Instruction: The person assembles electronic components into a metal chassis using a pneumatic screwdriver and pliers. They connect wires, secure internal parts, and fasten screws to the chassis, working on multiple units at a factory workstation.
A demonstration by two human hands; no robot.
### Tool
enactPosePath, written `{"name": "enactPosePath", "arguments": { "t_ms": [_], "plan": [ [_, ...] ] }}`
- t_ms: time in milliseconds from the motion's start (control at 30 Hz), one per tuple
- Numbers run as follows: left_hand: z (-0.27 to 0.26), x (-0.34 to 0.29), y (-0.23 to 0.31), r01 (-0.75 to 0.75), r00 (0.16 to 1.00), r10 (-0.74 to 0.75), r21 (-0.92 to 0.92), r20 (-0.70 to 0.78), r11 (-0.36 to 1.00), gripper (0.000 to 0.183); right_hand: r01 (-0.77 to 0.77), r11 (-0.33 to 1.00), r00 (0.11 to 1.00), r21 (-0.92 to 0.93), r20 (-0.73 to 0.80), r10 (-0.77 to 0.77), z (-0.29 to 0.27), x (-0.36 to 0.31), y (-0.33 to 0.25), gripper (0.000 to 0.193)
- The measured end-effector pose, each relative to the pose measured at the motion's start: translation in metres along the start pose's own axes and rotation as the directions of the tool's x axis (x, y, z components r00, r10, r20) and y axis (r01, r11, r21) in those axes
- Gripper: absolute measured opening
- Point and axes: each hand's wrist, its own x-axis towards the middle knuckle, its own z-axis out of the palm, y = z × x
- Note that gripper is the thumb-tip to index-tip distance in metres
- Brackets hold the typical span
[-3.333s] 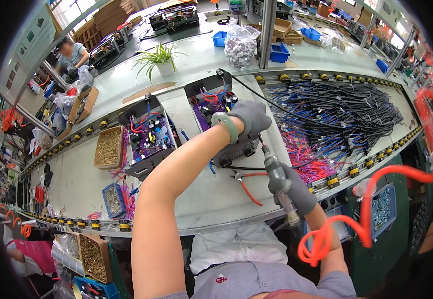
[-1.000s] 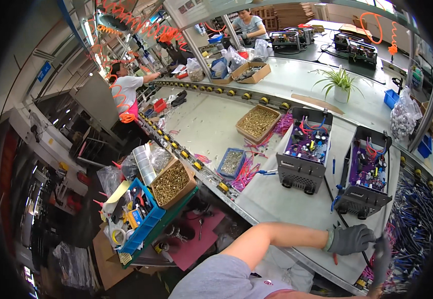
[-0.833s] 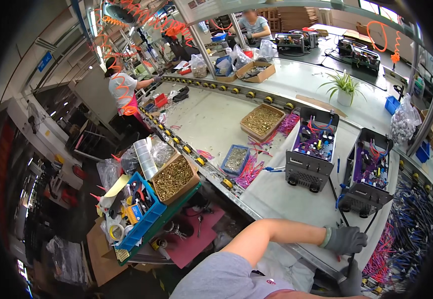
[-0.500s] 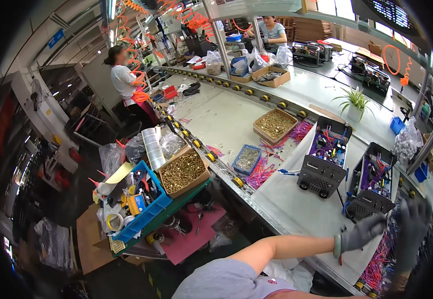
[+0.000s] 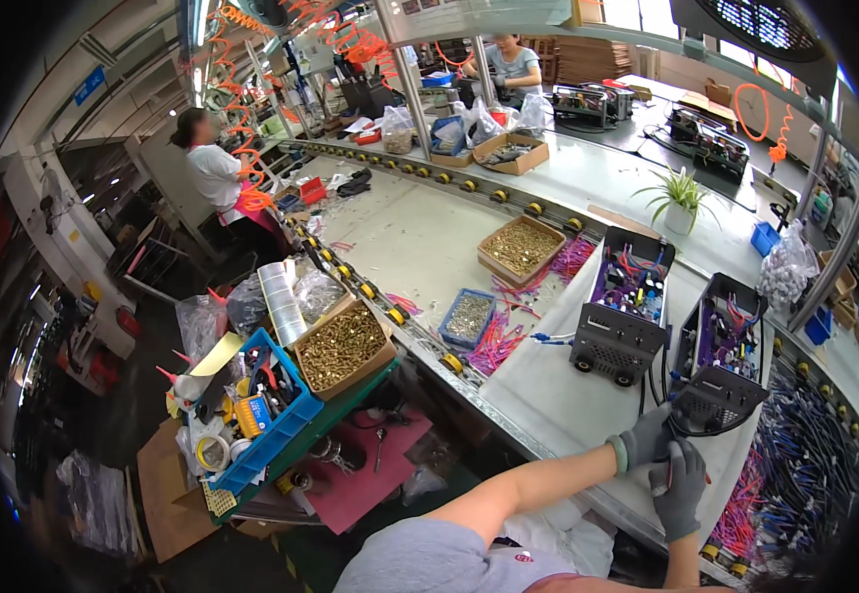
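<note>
My left hand (image 5: pixel 645 439), in a grey glove, reaches the lower left corner of a tilted black front panel (image 5: pixel 721 400). Its fingers are bent together by a black cable there; what they pinch is hidden. Just below it, my right hand (image 5: pixel 681 494), gloved the same way, is closed with the fingers curled. A small red-orange tip shows beside it, but I cannot make out the thing held. The panel belongs to an open device housing (image 5: pixel 714 336) with purple boards and coloured wires. A second, similar black device (image 5: pixel 619 341) stands upright to its left.
Black and blue cables (image 5: pixel 815 465) and pink wires (image 5: pixel 740 509) lie at the right. Farther off are a box of brass parts (image 5: pixel 521 247), a blue tray (image 5: pixel 467 318) and a potted plant (image 5: pixel 679 215). A blue crate of tools (image 5: pixel 286 425) stands left. Two people work beyond.
My right hand has come down and left from its raised place at the right, to just below the left. My left hand has moved left to the panel's corner. The view has shifted slightly.
</note>
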Motion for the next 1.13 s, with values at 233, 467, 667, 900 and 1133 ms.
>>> {"name": "enactPosePath", "arguments": {
  "t_ms": [233, 467, 667, 900, 1133],
  "plan": [
    [-0.011, 0.007, 0.018, -0.033, 0.969, 0.058, 0.105, -0.24, 0.994, 0.03, -0.177, 0.971, 0.982, -0.161, 0.032, 0.185, 0.017, -0.038, 0.002, 0.031],
    [0.009, -0.079, 0.05, 0.029, 0.959, 0.208, 0.795, -0.193, 0.606, 0.034, -0.284, 0.94, 0.959, -0.191, -0.064, 0.277, -0.016, -0.106, 0.059, 0.006],
    [-0.035, -0.187, 0.09, 0.163, 0.685, 0.585, 0.691, 0.435, -0.705, 0.03, -0.603, 0.741, 0.797, -0.297, -0.178, 0.577, -0.028, -0.138, 0.133, 0.029],
    [-0.048, -0.217, 0.098, 0.16, 0.588, 0.538, 0.565, 0.604, -0.809, 0.031, -0.915, 0.403, 0.402, 0.026, -0.052, 0.914, 0.008, -0.064, 0.112, 0.083],
    [-0.042, -0.222, 0.103, 0.163, 0.606, 0.534, 0.565, 0.59, -0.809, 0.04, -0.881, 0.474, 0.474, 0.014, 0.049, 0.879, 0.032, -0.024, 0.05, 0.082]
  ]
}}
